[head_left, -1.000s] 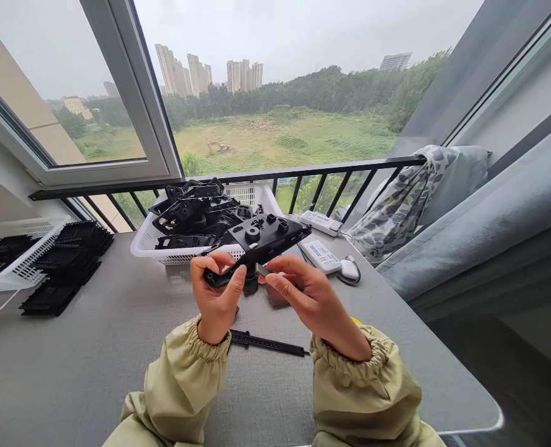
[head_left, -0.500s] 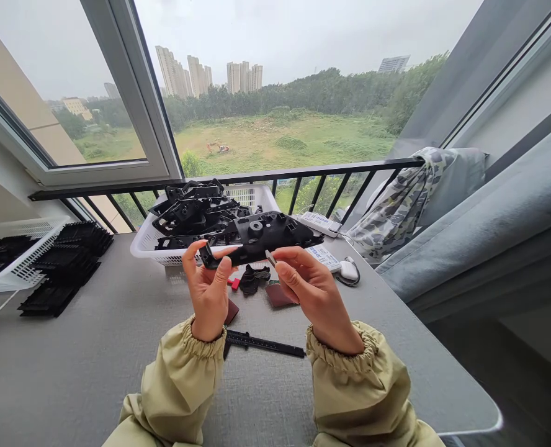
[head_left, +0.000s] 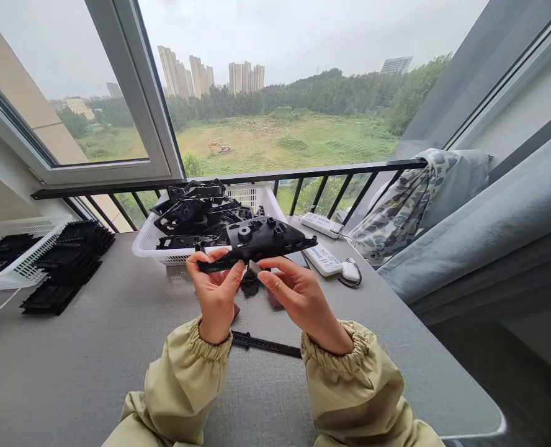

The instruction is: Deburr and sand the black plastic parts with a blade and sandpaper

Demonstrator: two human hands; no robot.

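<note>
A black plastic part [head_left: 270, 241] with a round boss is raised above the table, its left end pinched in my left hand [head_left: 217, 295]. My right hand [head_left: 298, 297] grips a small grey piece [head_left: 255, 267] between thumb and fingers, just below the part's lower edge and close to my left thumb. What the piece is made of I cannot tell. Below my hands lies a black caliper [head_left: 268, 345], and a dark crumpled item [head_left: 250, 284] is partly hidden behind them.
A white basket [head_left: 147, 243] heaped with black parts stands behind my hands. At the left are another white basket [head_left: 28, 268] and stacked black parts [head_left: 64, 267]. White boxes [head_left: 322, 259] and a white plug with cable [head_left: 350, 270] lie right. A black railing [head_left: 331, 169] runs behind.
The black part has tilted flatter and shifted slightly down and left. My right hand has moved left with the small grey piece, nearer my left thumb.
</note>
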